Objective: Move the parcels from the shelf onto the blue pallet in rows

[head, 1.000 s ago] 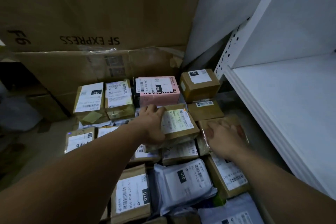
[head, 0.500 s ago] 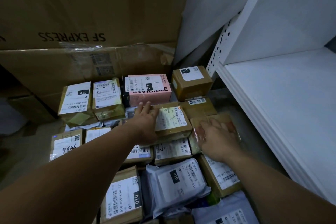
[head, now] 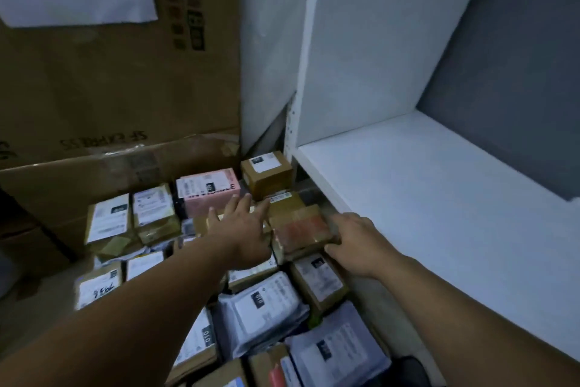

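Many labelled parcels lie packed in rows on the floor area left of the white shelf [head: 423, 195]; the pallet under them is hidden. My left hand [head: 241, 229] lies flat with spread fingers on a brown parcel [head: 201, 222] in the middle, fingertips reaching toward the pink box [head: 207, 192]. My right hand [head: 354, 242] touches the near right corner of a tape-wrapped brown parcel [head: 298, 226], fingers loosely bent and not round it. A small brown box [head: 266, 173] stands at the back by the shelf post.
Large cardboard cartons [head: 110, 88] wall off the back and left. The lit shelf board on the right carries nothing. Grey poly bags [head: 266, 302] and more boxes fill the near rows. A strip of bare floor runs between the parcels and the shelf.
My view has tilted upward. My left hand has spread and slid forward over its parcel. My right hand has drawn back from the top of the taped parcel to its near right corner.
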